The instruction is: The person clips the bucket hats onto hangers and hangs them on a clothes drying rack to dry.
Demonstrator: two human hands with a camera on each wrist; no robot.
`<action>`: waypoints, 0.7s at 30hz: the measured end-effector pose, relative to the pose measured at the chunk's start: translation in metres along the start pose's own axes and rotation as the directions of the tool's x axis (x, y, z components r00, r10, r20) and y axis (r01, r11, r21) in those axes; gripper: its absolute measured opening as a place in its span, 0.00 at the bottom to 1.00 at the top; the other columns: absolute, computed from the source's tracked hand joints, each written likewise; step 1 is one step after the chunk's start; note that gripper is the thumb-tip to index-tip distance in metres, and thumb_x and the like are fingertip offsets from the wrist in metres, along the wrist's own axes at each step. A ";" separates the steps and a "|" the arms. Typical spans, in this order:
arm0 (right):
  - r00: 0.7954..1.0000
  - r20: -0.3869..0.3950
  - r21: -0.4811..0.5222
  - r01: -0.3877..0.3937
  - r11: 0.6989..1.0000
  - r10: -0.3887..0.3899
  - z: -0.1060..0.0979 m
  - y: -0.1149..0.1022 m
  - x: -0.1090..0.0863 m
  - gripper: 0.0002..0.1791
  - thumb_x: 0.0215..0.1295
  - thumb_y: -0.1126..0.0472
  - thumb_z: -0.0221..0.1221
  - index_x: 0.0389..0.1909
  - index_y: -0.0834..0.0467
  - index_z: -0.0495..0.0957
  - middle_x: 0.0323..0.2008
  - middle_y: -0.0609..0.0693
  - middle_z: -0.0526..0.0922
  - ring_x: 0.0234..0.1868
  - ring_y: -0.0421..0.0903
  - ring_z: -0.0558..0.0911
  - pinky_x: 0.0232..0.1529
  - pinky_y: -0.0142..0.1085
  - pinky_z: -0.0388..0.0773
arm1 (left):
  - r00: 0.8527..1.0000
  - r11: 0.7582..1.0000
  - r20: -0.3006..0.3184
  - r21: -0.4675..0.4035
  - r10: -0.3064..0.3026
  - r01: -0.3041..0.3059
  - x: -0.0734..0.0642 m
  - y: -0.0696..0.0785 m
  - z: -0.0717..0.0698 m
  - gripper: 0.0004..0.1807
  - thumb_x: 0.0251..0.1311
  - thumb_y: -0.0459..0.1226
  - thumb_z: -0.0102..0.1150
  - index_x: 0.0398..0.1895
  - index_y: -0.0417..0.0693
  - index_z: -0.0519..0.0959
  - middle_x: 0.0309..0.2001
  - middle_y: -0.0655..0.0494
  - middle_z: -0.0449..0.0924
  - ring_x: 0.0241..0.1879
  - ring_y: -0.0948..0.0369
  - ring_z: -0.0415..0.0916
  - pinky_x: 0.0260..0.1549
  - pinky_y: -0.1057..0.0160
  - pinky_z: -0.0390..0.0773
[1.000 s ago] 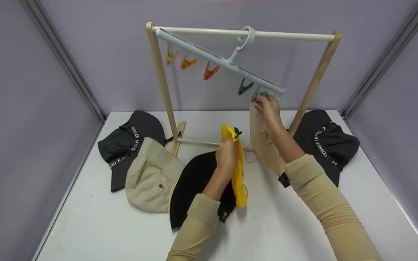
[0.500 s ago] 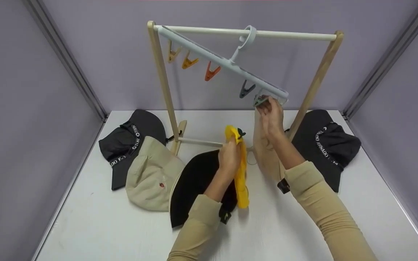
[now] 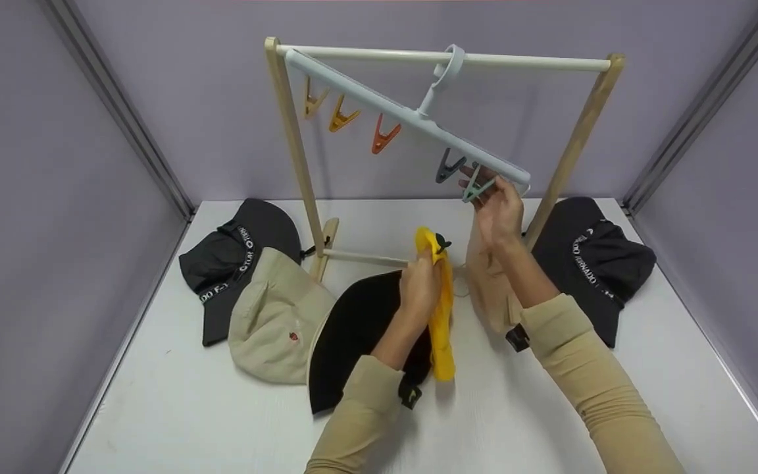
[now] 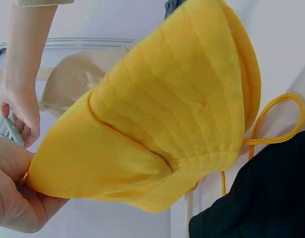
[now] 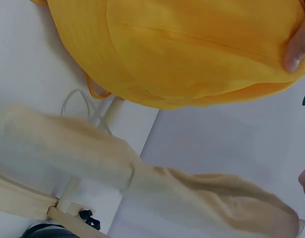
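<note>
My left hand [image 3: 420, 286] pinches the crown of a yellow bucket hat [image 4: 157, 114] beside its green leaf trim [image 3: 443, 243]; the brim hangs downward. My right hand [image 3: 503, 214] has its thumb and fingers around the pale green clip [image 3: 476, 189] at the low right end of the light blue clip hanger [image 3: 379, 99]. Directly behind that hand and forearm hangs a beige hat [image 3: 484, 289], its upper part hidden in the head view. In the right wrist view the beige hat [image 5: 202, 193] stretches below the yellow one, partly blurred.
The hanger hooks over the white rail of a wooden rack [image 3: 580, 128], tilted down to the right. Grey [image 3: 448, 168], orange-red [image 3: 384, 135] and yellowish clips dangle from it. Black caps [image 3: 241, 263] lie at both sides; a cream hat [image 3: 280, 322] and black hat [image 3: 359, 336] lie front left.
The right hand has spread and shifted slightly right and down around the green clip, showing more of it. The left hand with the yellow hat has drifted a little right.
</note>
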State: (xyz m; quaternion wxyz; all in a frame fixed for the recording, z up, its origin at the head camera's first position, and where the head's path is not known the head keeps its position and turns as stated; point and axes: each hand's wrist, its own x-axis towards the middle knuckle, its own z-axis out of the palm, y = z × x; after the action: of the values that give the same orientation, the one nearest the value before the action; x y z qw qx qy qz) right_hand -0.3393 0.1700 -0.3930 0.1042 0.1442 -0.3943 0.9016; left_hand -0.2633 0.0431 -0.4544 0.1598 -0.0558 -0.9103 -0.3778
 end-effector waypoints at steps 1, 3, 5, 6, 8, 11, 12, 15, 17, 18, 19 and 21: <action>1.000 0.022 0.019 0.002 1.000 -0.002 0.000 -0.001 0.000 0.20 0.71 0.62 0.31 0.49 0.65 0.70 0.45 0.61 0.77 0.43 0.54 0.76 0.47 0.40 0.67 | 1.000 1.000 0.003 -0.001 -0.003 0.003 0.000 0.001 0.000 0.07 0.64 0.35 0.53 0.39 0.38 0.76 0.28 0.46 0.80 0.22 0.58 0.78 0.14 0.68 0.74; 0.998 0.067 0.046 0.003 0.999 -0.007 -0.002 -0.002 0.000 0.22 0.71 0.63 0.29 0.48 0.67 0.71 0.44 0.62 0.78 0.41 0.55 0.76 0.45 0.39 0.68 | 1.000 1.000 0.009 0.003 -0.009 0.009 0.000 0.001 0.000 0.08 0.64 0.35 0.53 0.39 0.38 0.76 0.29 0.46 0.80 0.23 0.57 0.79 0.15 0.67 0.74; 0.995 0.103 0.063 -0.003 0.998 -0.004 -0.003 -0.003 0.000 0.23 0.70 0.64 0.28 0.49 0.68 0.71 0.44 0.62 0.78 0.41 0.55 0.76 0.44 0.39 0.69 | 1.000 1.000 0.019 0.007 -0.015 0.015 0.001 0.002 0.000 0.08 0.63 0.35 0.53 0.40 0.38 0.76 0.30 0.45 0.80 0.24 0.56 0.79 0.17 0.65 0.75; 0.993 0.118 0.068 -0.010 0.998 0.002 -0.004 -0.003 0.000 0.23 0.70 0.64 0.28 0.49 0.68 0.71 0.44 0.62 0.77 0.41 0.55 0.76 0.43 0.39 0.69 | 1.000 1.000 0.024 0.009 -0.020 0.019 0.001 0.003 0.000 0.08 0.63 0.36 0.54 0.40 0.38 0.76 0.30 0.45 0.80 0.25 0.56 0.79 0.18 0.65 0.76; 0.988 0.150 0.086 -0.035 0.996 0.022 -0.006 -0.005 -0.001 0.22 0.70 0.65 0.29 0.50 0.68 0.70 0.43 0.63 0.76 0.41 0.55 0.75 0.43 0.39 0.70 | 0.999 1.000 0.033 0.010 -0.024 0.024 0.001 0.003 -0.001 0.09 0.63 0.36 0.54 0.41 0.39 0.76 0.31 0.45 0.80 0.26 0.55 0.79 0.19 0.64 0.76; 0.976 0.211 0.085 -0.078 0.993 0.058 -0.009 -0.007 0.000 0.22 0.71 0.66 0.29 0.53 0.70 0.68 0.44 0.63 0.74 0.43 0.55 0.74 0.46 0.40 0.69 | 0.999 1.000 0.039 0.013 -0.024 0.023 0.001 0.004 -0.002 0.09 0.64 0.36 0.53 0.42 0.39 0.76 0.32 0.45 0.80 0.27 0.55 0.79 0.20 0.64 0.76; 0.970 0.232 0.086 -0.094 0.992 0.072 -0.010 -0.007 0.000 0.21 0.72 0.67 0.30 0.54 0.70 0.67 0.44 0.63 0.74 0.44 0.55 0.74 0.48 0.40 0.68 | 0.999 1.000 0.038 0.014 -0.022 0.022 0.001 0.004 -0.002 0.09 0.64 0.36 0.53 0.42 0.39 0.76 0.32 0.45 0.80 0.27 0.55 0.79 0.20 0.64 0.77; 0.954 0.276 0.088 -0.146 0.985 0.117 -0.014 -0.010 0.001 0.20 0.73 0.67 0.32 0.56 0.72 0.67 0.47 0.63 0.73 0.48 0.56 0.73 0.54 0.41 0.64 | 0.999 1.000 0.033 0.017 -0.012 0.011 0.001 0.004 -0.003 0.09 0.64 0.37 0.53 0.42 0.39 0.76 0.32 0.46 0.80 0.27 0.55 0.79 0.21 0.63 0.77; 0.949 0.275 0.106 -0.188 0.976 0.153 -0.016 -0.011 0.002 0.19 0.73 0.66 0.36 0.55 0.71 0.67 0.48 0.63 0.74 0.49 0.55 0.73 0.56 0.42 0.63 | 0.999 1.000 0.034 0.010 -0.007 0.007 0.000 0.005 -0.004 0.09 0.64 0.37 0.53 0.41 0.39 0.75 0.32 0.46 0.80 0.28 0.54 0.79 0.21 0.63 0.76; 0.948 0.266 0.126 -0.212 0.969 0.173 -0.016 -0.013 0.003 0.18 0.73 0.66 0.38 0.55 0.70 0.68 0.48 0.62 0.74 0.49 0.55 0.73 0.57 0.42 0.62 | 0.999 1.000 0.035 0.006 -0.005 0.005 0.000 0.005 -0.004 0.09 0.64 0.37 0.53 0.40 0.39 0.75 0.32 0.46 0.80 0.28 0.54 0.79 0.21 0.63 0.76; 0.948 0.254 0.139 -0.233 0.963 0.192 -0.016 -0.014 0.003 0.17 0.72 0.66 0.41 0.55 0.69 0.69 0.48 0.62 0.74 0.49 0.55 0.73 0.58 0.43 0.61 | 0.999 1.000 0.039 0.000 -0.005 0.005 0.000 0.005 -0.005 0.09 0.64 0.37 0.53 0.40 0.39 0.75 0.32 0.47 0.80 0.27 0.55 0.79 0.21 0.63 0.76; 0.945 0.230 0.151 -0.269 0.951 0.230 -0.014 -0.016 0.003 0.15 0.70 0.66 0.45 0.54 0.68 0.70 0.48 0.62 0.74 0.49 0.55 0.74 0.59 0.43 0.61 | 0.999 1.000 0.045 -0.002 -0.004 0.004 0.001 0.006 -0.006 0.10 0.64 0.37 0.53 0.41 0.39 0.75 0.32 0.47 0.80 0.28 0.55 0.79 0.21 0.64 0.76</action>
State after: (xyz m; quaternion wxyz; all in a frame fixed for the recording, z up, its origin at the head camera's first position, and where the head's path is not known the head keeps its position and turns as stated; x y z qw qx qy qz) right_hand -0.3398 0.1913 -0.3901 -0.0669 0.1962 -0.3348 0.9192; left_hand -0.2614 0.0430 -0.4465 0.1386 -0.0627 -0.9133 -0.3777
